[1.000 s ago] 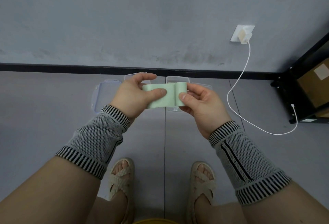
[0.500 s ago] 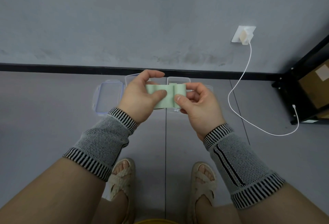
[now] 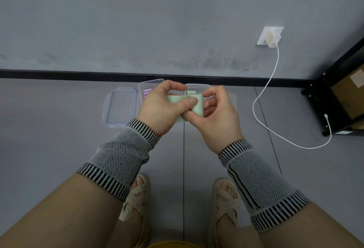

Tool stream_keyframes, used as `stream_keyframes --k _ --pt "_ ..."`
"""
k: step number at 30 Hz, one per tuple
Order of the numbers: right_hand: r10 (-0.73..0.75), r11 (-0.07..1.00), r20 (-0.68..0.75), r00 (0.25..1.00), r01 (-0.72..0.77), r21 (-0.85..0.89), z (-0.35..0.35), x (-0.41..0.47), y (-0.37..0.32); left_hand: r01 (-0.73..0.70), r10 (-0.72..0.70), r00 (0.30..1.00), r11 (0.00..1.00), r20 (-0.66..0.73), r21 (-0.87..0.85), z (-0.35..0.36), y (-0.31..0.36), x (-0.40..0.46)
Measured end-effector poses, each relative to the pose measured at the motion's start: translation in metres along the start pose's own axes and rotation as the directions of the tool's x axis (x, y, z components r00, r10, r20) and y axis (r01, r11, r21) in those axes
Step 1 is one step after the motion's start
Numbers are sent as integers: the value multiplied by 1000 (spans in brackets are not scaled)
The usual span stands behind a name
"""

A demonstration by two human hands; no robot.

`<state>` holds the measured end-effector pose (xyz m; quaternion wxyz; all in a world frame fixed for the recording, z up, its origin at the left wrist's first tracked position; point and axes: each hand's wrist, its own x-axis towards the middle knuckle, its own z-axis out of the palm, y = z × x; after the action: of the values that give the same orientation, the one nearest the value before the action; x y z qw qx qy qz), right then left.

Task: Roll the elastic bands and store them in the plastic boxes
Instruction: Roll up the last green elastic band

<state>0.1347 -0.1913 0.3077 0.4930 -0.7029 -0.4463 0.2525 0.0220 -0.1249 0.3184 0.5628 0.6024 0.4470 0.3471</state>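
Note:
A pale green elastic band (image 3: 198, 106) is held in the air in front of me, partly rolled at its right end. My left hand (image 3: 161, 107) pinches the flat part between thumb and fingers. My right hand (image 3: 216, 113) grips the rolled end. Behind the hands, on the grey floor by the wall, stand clear plastic boxes: one (image 3: 149, 87) holds something purple, another (image 3: 198, 88) holds a pale green roll. A clear lid with a blue rim (image 3: 120, 107) lies to their left. Much of the boxes is hidden by my hands.
A white charger (image 3: 271, 37) sits in a wall socket, its cable (image 3: 262, 98) looping over the floor at right. A black shelf frame (image 3: 334, 98) with cardboard boxes stands at far right. My sandalled feet (image 3: 137, 194) are below. A black skirting runs along the wall.
The hands have come closer together and the visible flat length of band has shortened as the roll at the right end grew. Both hands shifted slightly right.

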Motion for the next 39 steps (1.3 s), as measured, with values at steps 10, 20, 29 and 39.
stream_keyframes --k 10,20,29,39 --pt "-245 928 232 941 297 -227 -6 -3 6 108 -98 989 990 112 -92 -12 1 -2" --pt "-227 934 187 956 268 -234 -8 1 8 133 -119 983 986 138 -99 -16 2 -2" --pt "-213 975 157 964 220 -29 -17 0 1 204 -172 974 950 149 -235 -24 4 1" --pt "-239 938 165 957 272 -217 -8 1 13 100 -83 989 984 123 -144 -7 2 -5"
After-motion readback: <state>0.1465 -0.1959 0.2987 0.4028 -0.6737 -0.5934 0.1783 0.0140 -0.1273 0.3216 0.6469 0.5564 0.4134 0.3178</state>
